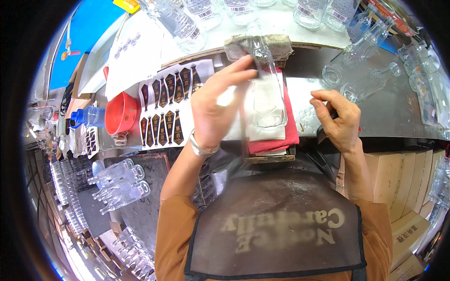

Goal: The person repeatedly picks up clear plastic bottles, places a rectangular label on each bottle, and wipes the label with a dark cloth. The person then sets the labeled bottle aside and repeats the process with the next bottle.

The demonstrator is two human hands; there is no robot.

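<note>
A clear glass bottle [267,100] lies on a white cloth over a red pad [291,126] on the metal bench, its neck pointing away from me onto a beige cloth roll [276,42]. My left hand [218,105] reaches over the bottle's left side, and its fingertips press at the shoulder and neck, gripping it there. My right hand [338,119] hovers to the right of the pad, apart from the bottle. Its fingers are curled around a small dark object that is mostly hidden.
Sheets of dark tie-shaped labels [164,105] lie left of the pad, beside a red bowl [121,113] and a blue-capped bottle [90,116]. Empty glass bottles lie at right [365,79], stand at the back [190,25], and fill racks lower left [119,185]. Cardboard boxes [398,178] are stacked at right.
</note>
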